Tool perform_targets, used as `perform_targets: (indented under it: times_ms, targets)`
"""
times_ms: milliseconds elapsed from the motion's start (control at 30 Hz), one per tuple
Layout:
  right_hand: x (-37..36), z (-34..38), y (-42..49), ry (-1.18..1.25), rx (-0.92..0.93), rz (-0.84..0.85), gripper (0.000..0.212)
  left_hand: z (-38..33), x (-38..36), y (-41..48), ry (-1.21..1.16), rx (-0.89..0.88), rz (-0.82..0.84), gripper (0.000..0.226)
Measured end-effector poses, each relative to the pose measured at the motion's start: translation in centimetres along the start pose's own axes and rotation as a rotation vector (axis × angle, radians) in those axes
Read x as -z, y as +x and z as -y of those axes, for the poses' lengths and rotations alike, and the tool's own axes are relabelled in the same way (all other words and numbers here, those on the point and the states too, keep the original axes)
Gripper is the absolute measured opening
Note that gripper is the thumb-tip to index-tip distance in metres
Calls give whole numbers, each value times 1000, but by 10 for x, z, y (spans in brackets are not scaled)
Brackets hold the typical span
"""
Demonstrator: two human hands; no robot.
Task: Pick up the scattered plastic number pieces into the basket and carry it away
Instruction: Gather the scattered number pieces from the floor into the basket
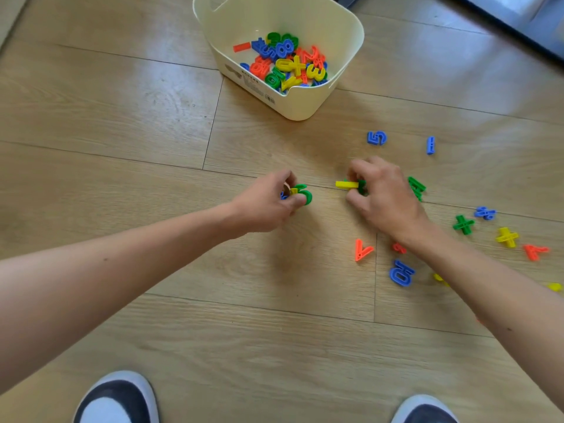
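Observation:
A cream plastic basket (305,108) stands on the wooden floor at the top centre, with several coloured number pieces (287,64) heaped inside. My left hand (265,206) is closed around a small bunch of pieces, a green number (305,193) sticking out of it. My right hand (384,196) pinches a yellow bar piece (346,184) together with a green piece. Loose pieces lie to the right: a blue 5 (377,138), a blue 1 (430,145), a green 4 (416,187), an orange V-shaped piece (361,250) and a blue piece (401,273).
Further right lie a green plus (463,224), a yellow plus (507,237), a blue sign (485,212) and an orange 7 (535,251). My two slippers (117,398) show at the bottom edge. A dark furniture edge (518,22) crosses the top right corner.

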State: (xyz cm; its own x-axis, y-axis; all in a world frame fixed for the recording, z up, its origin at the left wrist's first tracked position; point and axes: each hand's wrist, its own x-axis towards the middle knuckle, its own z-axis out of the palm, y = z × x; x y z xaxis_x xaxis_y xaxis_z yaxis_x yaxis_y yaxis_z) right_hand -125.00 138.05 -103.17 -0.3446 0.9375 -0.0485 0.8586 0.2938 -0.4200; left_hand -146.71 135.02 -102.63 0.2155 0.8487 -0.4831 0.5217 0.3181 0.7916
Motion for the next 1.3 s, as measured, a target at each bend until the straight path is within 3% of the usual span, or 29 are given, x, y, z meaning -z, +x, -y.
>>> perform_targets:
  times_ms: [133, 300, 400, 533, 733, 933, 1000, 1067, 1133, 1200, 1300]
  targets:
    - [20, 6, 13, 434, -224, -92, 16, -15, 13, 2, -259, 20, 50, 18]
    - [65, 35, 54, 715, -182, -169, 26, -58, 60, 24, -297, -125, -69, 15]
    - [85, 51, 98, 787, -184, -166, 13, -89, 96, 54, -312, -134, -209, 14]
    - [95, 63, 158, 829, -243, -124, 16, -115, 133, 96, -305, -58, -343, 14]
    - [88, 61, 195, 798, -283, -51, 14, -124, 154, 124, -340, 45, -357, 18]
    - [93, 43, 164, 760, -306, -153, 11, -123, 159, 115, -146, 80, -307, 48]
    - [97, 30, 137, 710, -317, -215, 11, -131, 151, 105, 118, -21, -423, 47]
    - [98, 12, 103, 672, -334, -239, 11, -139, 130, 86, 407, -259, -528, 36]
    - [97, -9, 68, 612, -352, -193, 13, -143, 97, 64, 553, -493, -404, 25]
    - [93, -30, 30, 538, -354, -66, 21, -136, 57, 42, 645, -585, -137, 27]
    - [90, -56, -27, 312, -245, 246, 59, -111, -8, 15, 807, -592, 172, 64]
